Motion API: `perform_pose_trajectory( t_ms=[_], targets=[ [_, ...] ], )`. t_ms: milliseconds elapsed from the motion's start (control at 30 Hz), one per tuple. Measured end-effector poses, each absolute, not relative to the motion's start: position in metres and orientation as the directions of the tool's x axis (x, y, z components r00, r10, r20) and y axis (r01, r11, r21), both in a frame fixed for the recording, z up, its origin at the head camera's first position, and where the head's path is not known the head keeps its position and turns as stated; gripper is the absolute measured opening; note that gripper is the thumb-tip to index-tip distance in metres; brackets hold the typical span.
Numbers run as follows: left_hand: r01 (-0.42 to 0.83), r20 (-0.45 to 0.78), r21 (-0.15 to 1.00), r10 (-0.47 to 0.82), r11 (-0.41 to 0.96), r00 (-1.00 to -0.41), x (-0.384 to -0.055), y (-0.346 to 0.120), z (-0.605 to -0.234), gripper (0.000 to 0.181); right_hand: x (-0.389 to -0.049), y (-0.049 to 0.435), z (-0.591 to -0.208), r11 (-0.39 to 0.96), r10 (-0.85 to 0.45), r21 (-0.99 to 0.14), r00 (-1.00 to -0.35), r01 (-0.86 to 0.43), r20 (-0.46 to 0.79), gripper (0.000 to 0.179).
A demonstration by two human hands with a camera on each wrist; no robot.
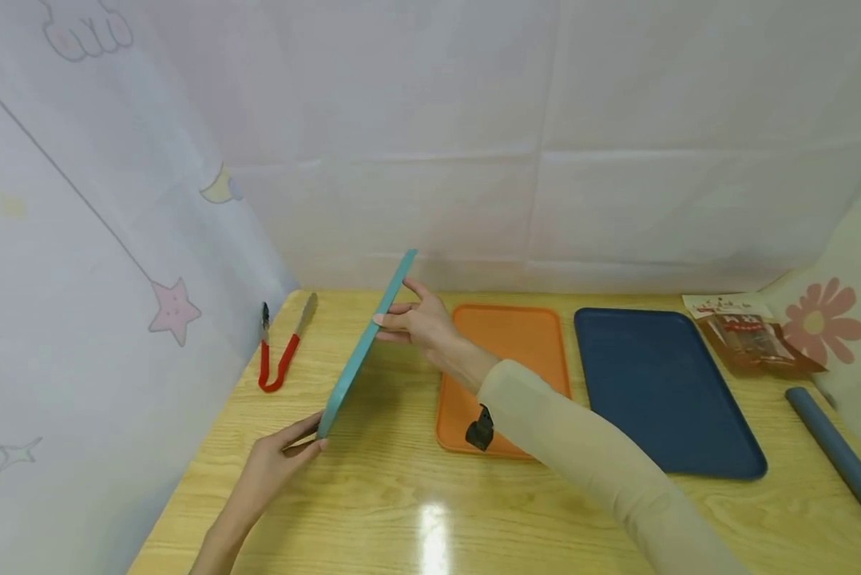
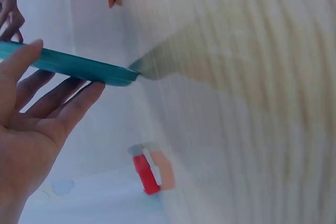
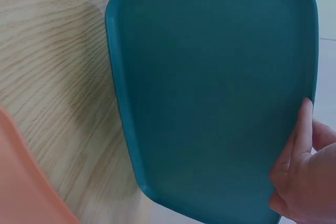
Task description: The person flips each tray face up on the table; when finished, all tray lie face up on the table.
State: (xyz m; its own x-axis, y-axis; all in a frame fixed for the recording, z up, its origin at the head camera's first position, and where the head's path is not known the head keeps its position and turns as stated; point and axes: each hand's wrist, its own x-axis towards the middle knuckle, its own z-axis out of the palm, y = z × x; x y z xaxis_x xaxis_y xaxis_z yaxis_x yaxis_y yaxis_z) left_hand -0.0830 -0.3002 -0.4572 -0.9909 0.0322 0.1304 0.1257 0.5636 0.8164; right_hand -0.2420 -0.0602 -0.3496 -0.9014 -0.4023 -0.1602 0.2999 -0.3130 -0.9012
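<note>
A teal tray (image 1: 359, 355) is held steeply tilted over the left part of the table, so the head view shows it nearly edge-on. My left hand (image 1: 275, 463) pinches its near end between thumb and fingers. Toward the far end, my right hand (image 1: 423, 323) grips the rim, fingers spread along it. The right wrist view shows the broad inner face of the teal tray (image 3: 210, 87), bare, with the right hand (image 3: 307, 166) at one side. In the left wrist view, the left hand (image 2: 37, 114) has its thumb on one side of the tray and its fingers on the other.
Red-handled tongs (image 1: 279, 363) lie spread at the table's left edge. An orange tray (image 1: 509, 327) lies under the right forearm, with a navy tray (image 1: 660, 391) beside it. Farther right are a brown food packet (image 1: 750, 343) and a grey-blue roll (image 1: 840, 455). Printed cloth hangs behind the table.
</note>
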Motion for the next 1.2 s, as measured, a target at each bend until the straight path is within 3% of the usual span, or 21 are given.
perform_pose_trajectory(
  t_ms=[333,667,900,1000,1067,1200],
  targets=[
    [0.429,0.502,0.556,0.124,0.712,-0.856,-0.080,-0.266,-0.448,0.068,-0.242,-0.065,-0.341,-0.300,-0.352,-0.915,-0.923,0.270,-0.156,0.092],
    [0.509,0.626,0.391,0.184,0.767,-0.758,-0.079,-0.242,-0.411,0.084,-0.240,-0.067,-0.334,-0.298,-0.349,-0.913,-0.922,0.279,-0.168,0.084],
    [0.583,0.725,0.305,0.214,0.753,-0.655,-0.084,-0.232,-0.400,0.048,-0.241,-0.067,-0.332,-0.314,-0.358,-0.914,-0.924,0.258,-0.138,0.073],
    [0.612,0.759,0.297,0.208,0.733,-0.617,-0.086,-0.230,-0.398,0.043,-0.242,-0.065,-0.334,-0.290,-0.372,-0.928,-0.921,0.234,-0.116,0.066],
    [0.626,0.774,0.295,0.204,0.722,-0.599,-0.086,-0.230,-0.397,0.046,-0.243,-0.065,-0.339,-0.247,-0.381,-0.945,-0.918,0.217,-0.111,0.063],
    [0.627,0.775,0.316,0.188,0.712,-0.604,-0.085,-0.229,-0.395,0.070,-0.243,-0.063,-0.359,-0.093,-0.376,-0.977,-0.916,0.190,-0.142,0.060]
  ],
)
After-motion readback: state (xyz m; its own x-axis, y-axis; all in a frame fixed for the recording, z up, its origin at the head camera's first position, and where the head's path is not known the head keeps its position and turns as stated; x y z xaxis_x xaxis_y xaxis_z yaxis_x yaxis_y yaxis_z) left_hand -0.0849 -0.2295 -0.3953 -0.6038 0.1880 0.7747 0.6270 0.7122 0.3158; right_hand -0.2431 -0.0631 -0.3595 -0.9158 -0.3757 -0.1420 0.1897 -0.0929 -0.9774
